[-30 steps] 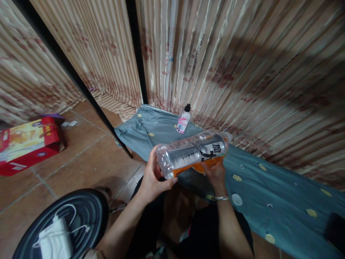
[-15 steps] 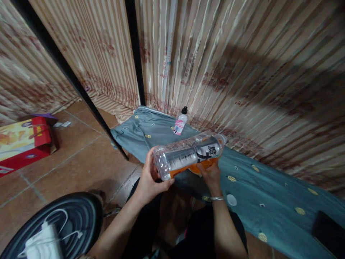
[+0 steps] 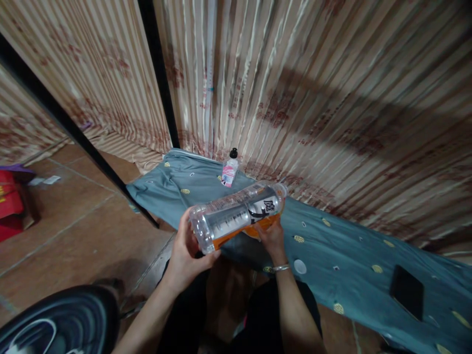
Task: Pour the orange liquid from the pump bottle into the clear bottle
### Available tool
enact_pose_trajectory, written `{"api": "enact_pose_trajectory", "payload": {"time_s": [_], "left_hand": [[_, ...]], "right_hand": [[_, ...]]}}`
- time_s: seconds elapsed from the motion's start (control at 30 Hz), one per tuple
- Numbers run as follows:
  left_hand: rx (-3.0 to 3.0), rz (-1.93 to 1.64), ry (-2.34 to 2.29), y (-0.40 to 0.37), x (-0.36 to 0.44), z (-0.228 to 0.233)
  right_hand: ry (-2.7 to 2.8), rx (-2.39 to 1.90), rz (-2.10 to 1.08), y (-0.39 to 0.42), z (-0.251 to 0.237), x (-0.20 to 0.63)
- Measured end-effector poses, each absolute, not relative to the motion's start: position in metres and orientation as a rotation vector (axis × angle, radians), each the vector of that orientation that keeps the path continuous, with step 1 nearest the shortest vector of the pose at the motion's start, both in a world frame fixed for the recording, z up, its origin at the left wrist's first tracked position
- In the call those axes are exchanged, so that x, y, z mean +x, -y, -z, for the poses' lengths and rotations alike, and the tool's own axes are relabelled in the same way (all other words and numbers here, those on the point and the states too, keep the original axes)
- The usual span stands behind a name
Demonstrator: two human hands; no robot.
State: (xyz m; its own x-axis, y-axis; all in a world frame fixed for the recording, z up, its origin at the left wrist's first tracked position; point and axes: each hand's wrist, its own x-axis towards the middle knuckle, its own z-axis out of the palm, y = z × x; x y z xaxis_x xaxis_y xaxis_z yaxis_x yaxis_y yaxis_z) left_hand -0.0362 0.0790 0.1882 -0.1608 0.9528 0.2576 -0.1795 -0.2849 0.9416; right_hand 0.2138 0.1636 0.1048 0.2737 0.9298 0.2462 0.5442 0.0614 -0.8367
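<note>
A large clear plastic bottle [image 3: 229, 222] with a silver and orange label lies tilted across both my hands, above the edge of a cloth-covered surface. Around its base end, my left hand [image 3: 189, 253] is closed, thumb along the near side. My right hand [image 3: 272, 240] grips the bottle from below, close to the neck end; some of its fingers are hidden. On the cloth behind stands a small bottle [image 3: 229, 171] with a black cap and pink label. A white round disc [image 3: 300, 266] lies right of my right wrist.
Blue-green cloth [image 3: 350, 255] with yellow prints covers the long low surface. A black phone [image 3: 407, 292] rests on it at the right. A striped curtain [image 3: 280, 93] hangs behind, with a black pole [image 3: 158, 73] before it. At lower left is a round black stool [image 3: 70, 314]; a red box [image 3: 9, 201] sits beyond.
The view has swung to the right, so the scene sits further left and the phone is fully visible. Both hands keep the large bottle in much the same hold.
</note>
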Motion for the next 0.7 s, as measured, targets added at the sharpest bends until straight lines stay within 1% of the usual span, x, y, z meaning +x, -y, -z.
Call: {"api": "enact_pose_trajectory", "payload": {"time_s": [0.2, 0.5, 0.7], "left_hand": [[1.191, -1.546, -1.021, -0.078, -0.038, -0.195], [1.199, -1.599, -1.032, -0.080, -0.036, -0.181], [1.229, -1.625, -1.059, -0.079, -0.036, -0.191]], "right_hand": [[1.394, -1.613, -0.521, -0.163, -0.105, 0.214], [1.403, -1.593, -0.483, -0.164, -0.102, 0.213], [1.410, -1.594, -0.492, -0.166, -0.098, 0.214]]}}
